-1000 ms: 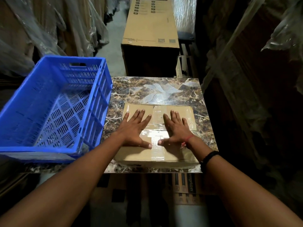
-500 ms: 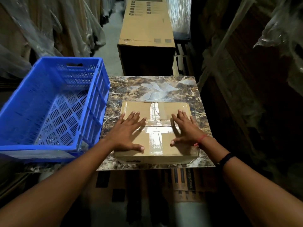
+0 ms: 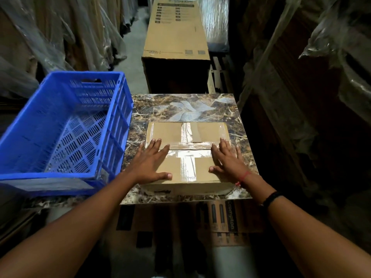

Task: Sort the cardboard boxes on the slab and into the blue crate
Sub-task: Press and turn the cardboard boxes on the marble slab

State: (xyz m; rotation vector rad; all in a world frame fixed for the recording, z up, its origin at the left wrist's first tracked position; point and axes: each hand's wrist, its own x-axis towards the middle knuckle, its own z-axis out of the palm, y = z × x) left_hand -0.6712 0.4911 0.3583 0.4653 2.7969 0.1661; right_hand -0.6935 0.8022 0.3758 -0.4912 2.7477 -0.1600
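We see both arms stretched forward. The left hand (image 3: 149, 163) and the right hand (image 3: 228, 161) lie flat with straight, spread fingers on the near box (image 3: 202, 167), at its left and right edges, gripping nothing. It seems to touch the far box (image 3: 164, 131); both lie on the slab (image 3: 180, 105). Left of the slab stands the crate (image 3: 48, 178); inside we see its slotted floor.

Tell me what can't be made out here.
All head view.
- Box: contents hidden, taped shut; one box or two, unclear under tape.
- Left hand, right hand: palms hidden by their own backs.
- Crate: left side cut by frame edge.
- Far carton: print too small.
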